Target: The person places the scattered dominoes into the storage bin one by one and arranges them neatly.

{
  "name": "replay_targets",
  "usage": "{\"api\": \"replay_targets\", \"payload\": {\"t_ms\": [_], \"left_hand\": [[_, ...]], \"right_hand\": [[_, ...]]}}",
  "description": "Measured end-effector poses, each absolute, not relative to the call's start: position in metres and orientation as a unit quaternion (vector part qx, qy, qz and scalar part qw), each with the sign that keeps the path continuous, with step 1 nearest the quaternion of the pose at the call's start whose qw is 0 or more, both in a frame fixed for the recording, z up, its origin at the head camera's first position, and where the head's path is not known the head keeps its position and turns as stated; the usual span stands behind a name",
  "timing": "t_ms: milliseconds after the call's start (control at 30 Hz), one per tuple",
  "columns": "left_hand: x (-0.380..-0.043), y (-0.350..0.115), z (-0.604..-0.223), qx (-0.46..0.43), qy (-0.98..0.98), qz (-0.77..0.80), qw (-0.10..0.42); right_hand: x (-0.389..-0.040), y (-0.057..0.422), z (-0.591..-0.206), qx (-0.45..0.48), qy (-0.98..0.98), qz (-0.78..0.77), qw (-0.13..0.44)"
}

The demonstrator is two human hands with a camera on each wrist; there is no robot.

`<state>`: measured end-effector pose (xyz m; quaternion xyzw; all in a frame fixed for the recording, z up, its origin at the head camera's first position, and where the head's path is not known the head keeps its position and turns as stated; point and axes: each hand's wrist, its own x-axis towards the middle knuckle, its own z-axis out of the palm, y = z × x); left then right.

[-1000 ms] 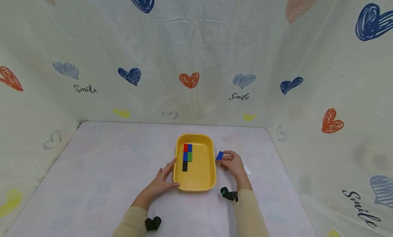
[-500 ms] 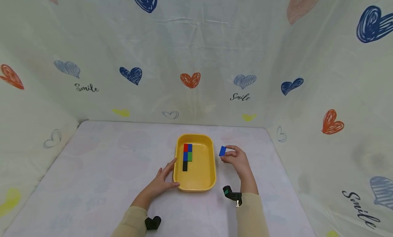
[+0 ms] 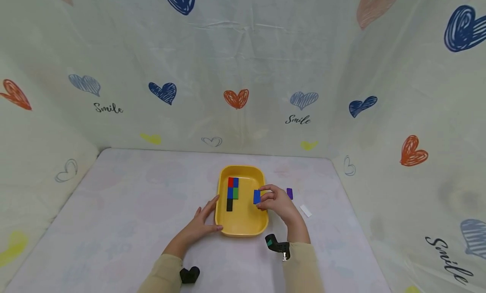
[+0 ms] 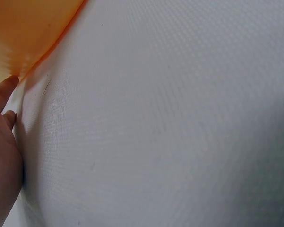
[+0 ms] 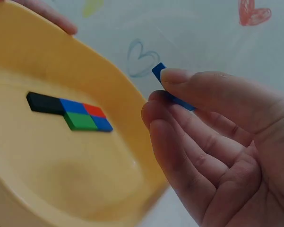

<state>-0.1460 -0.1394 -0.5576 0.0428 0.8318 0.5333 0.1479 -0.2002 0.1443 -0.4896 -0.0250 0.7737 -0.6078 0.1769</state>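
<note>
My right hand (image 3: 281,206) pinches a flat blue rectangular tile (image 3: 257,197) between thumb and fingers, over the right side of a yellow tray (image 3: 247,225). The thumb lies along the tile's face in the right wrist view. Inside the tray, to the left, two columns of tiles lie edge to edge: a red tile (image 5: 93,109), two blue ones, a green tile (image 5: 80,121) and a black tile (image 5: 45,103) at the near end. My left hand (image 3: 201,223) rests against the tray's left rim with spread fingers, its thumb at the near left corner.
On the table right of the tray lie a purple tile (image 3: 290,193), partly behind my right hand, and a white tile (image 3: 305,211). A cloth wall printed with hearts (image 3: 236,99) stands behind the table and along its sides.
Holding the blue tile, my right hand first shifted slightly right and away, then moved left over the tray. The purple and white tiles now show beside it. My left hand stayed at the rim.
</note>
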Motion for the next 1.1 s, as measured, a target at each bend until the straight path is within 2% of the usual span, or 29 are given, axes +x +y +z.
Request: {"api": "replay_targets", "payload": {"t_ms": [400,1100], "left_hand": [[-0.146,-0.138,-0.557,0.017,0.832,0.531,0.157],[-0.145,-0.139,-0.556,0.018,0.834,0.527,0.162]], "right_hand": [[-0.191,0.111,-0.496,-0.057,0.774,-0.59,0.222],[-0.197,0.081,-0.511,-0.035,0.821,-0.524,0.225]]}}
